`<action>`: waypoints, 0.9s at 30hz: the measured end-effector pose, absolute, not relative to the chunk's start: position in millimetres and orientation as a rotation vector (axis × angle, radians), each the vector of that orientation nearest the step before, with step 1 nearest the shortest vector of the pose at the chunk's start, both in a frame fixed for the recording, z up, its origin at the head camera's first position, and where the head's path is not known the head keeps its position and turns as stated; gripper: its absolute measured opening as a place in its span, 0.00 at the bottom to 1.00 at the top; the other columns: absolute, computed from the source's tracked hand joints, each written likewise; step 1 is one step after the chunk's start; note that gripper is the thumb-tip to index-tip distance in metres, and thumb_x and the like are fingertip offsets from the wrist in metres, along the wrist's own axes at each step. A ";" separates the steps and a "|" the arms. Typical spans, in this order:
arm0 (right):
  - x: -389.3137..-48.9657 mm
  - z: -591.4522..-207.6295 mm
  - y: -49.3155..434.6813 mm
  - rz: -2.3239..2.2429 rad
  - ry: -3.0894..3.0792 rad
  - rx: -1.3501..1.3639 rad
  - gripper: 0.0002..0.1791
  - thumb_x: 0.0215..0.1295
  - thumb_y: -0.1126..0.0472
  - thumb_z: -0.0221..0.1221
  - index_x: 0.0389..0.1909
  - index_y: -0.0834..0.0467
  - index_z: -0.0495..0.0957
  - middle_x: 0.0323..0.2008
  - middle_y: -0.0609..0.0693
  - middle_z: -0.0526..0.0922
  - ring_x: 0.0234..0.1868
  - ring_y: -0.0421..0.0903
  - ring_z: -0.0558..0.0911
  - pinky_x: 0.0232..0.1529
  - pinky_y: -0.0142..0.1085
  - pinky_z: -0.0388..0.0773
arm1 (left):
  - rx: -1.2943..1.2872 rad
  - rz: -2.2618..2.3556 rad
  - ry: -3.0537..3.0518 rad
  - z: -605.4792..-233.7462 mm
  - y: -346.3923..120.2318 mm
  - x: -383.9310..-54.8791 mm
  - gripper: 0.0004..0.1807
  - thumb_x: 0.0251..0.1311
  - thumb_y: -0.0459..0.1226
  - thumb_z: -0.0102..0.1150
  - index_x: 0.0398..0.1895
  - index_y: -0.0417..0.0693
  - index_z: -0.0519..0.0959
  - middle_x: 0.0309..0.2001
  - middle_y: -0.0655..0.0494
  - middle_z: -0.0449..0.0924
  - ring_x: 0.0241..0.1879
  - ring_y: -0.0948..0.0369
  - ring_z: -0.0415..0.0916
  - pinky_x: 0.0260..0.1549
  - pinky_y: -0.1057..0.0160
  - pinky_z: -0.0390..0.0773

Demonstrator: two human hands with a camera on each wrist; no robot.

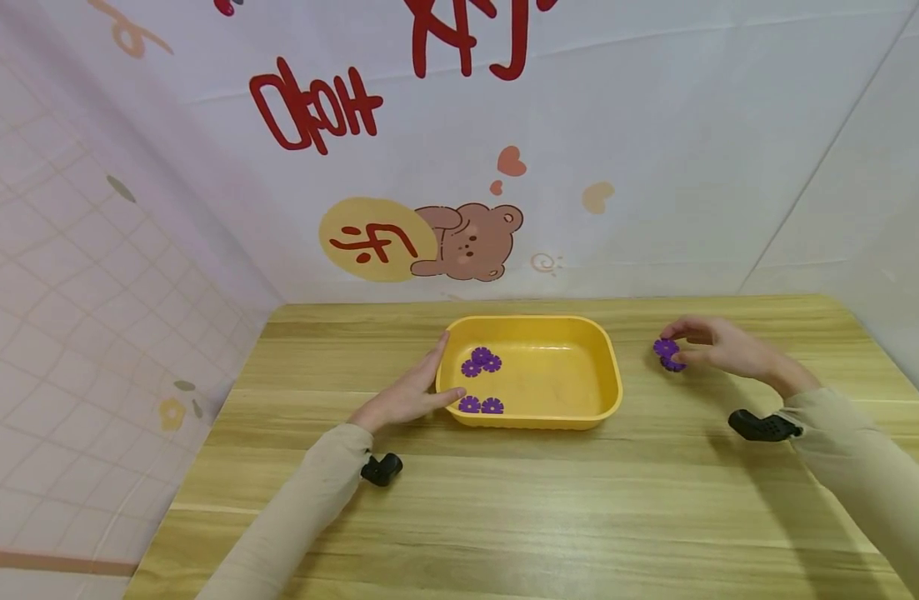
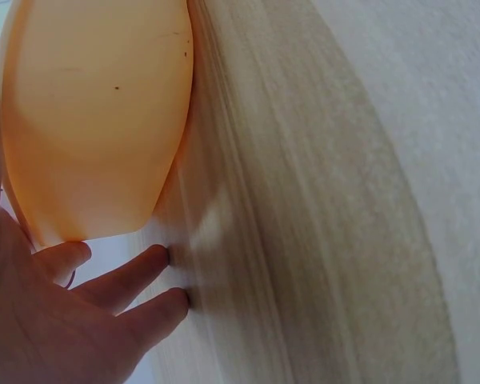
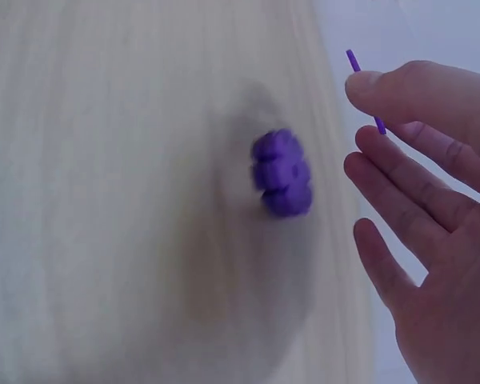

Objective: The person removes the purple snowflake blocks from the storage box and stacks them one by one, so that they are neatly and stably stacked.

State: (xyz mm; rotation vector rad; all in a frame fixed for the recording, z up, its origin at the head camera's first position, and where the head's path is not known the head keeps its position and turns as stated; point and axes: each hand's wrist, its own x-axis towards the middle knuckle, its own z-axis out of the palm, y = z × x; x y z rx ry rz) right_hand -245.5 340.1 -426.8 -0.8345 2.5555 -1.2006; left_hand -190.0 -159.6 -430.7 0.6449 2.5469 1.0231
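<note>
- Pinching a thin, notched purple disc (image 1: 665,348) between thumb and finger, the right hand (image 1: 721,346) has a narrow grip.
- Beneath, a blurred purple piece (image 3: 282,174) rests on the table (image 1: 504,517).
- Five flower-like discs (image 1: 471,367) lie leftward in the yellow tray (image 1: 552,375), three clustered, two side by side.
- Left hand (image 1: 408,397), grip wide, touches the tray's side.

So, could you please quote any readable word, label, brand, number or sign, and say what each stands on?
"乐", red, sideways, on the printed yellow circle.
Upper-left red wall lettering: sideways, I cannot read it surely.
Top-edge red wall lettering: cut off, unreadable.
Yellow tray, purple pieces: no text visible.
</note>
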 end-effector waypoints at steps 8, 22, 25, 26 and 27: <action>-239.7 -443.2 352.1 -1.348 2.533 -0.687 0.19 0.63 0.71 0.60 0.53 0.74 0.72 0.51 0.72 0.75 0.49 0.30 0.75 0.44 0.25 0.77 | 0.642 1.022 2.546 -431.9 -160.0 -189.9 0.53 0.67 0.53 0.54 0.76 0.54 0.25 0.76 0.54 0.29 0.74 0.56 0.34 0.70 0.55 0.42; -233.3 -460.5 354.6 -1.366 2.613 -0.572 0.20 0.64 0.68 0.62 0.54 0.72 0.72 0.51 0.70 0.76 0.46 0.30 0.76 0.44 0.22 0.75 | 0.650 1.025 2.544 -432.6 -159.2 -190.9 0.52 0.67 0.51 0.54 0.76 0.52 0.26 0.76 0.54 0.29 0.74 0.56 0.34 0.70 0.56 0.41; -232.8 -461.7 354.2 -1.366 2.615 -0.569 0.20 0.64 0.66 0.62 0.54 0.71 0.73 0.51 0.68 0.76 0.47 0.28 0.75 0.45 0.20 0.74 | 0.653 1.026 2.542 -432.4 -159.3 -191.2 0.52 0.67 0.51 0.54 0.76 0.51 0.26 0.76 0.53 0.29 0.74 0.56 0.34 0.70 0.56 0.41; -232.9 -462.4 354.4 -1.361 2.617 -0.566 0.20 0.64 0.66 0.62 0.54 0.71 0.73 0.51 0.67 0.76 0.47 0.27 0.75 0.45 0.20 0.73 | 0.652 1.026 2.541 -432.3 -159.4 -191.2 0.52 0.67 0.51 0.54 0.76 0.51 0.26 0.76 0.52 0.29 0.74 0.56 0.34 0.70 0.56 0.41; -232.8 -462.9 354.5 -1.360 2.618 -0.567 0.20 0.64 0.66 0.62 0.54 0.70 0.73 0.51 0.67 0.76 0.47 0.27 0.75 0.45 0.20 0.73 | 0.651 1.025 2.540 -432.2 -159.4 -191.3 0.52 0.67 0.51 0.54 0.76 0.52 0.26 0.76 0.52 0.29 0.74 0.56 0.34 0.70 0.56 0.41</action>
